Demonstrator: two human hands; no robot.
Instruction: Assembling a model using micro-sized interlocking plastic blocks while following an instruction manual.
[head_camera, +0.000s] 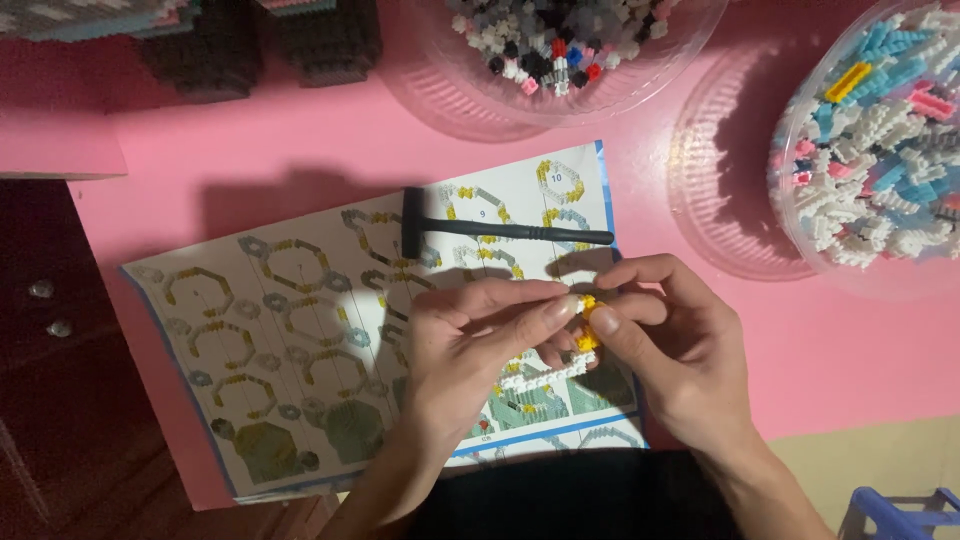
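My left hand (470, 345) and my right hand (665, 345) meet over a printed instruction sheet (290, 350) on a pink table (300, 150). Together they pinch a small assembly of tiny building blocks (585, 325), yellow at the top with a white row curving down and left between the palms. Fingertips of both hands close on the yellow part. My fingers hide much of the assembly. A small black hammer (480, 230) lies on the sheet just beyond my hands.
A clear bowl (570, 60) of grey, black, white and red tiny blocks stands at the top centre. Another clear bowl (880, 140) of white, blue, pink and yellow blocks sits at the right. Dark block builds (260, 45) stand top left. A blue crate corner (900, 515) shows bottom right.
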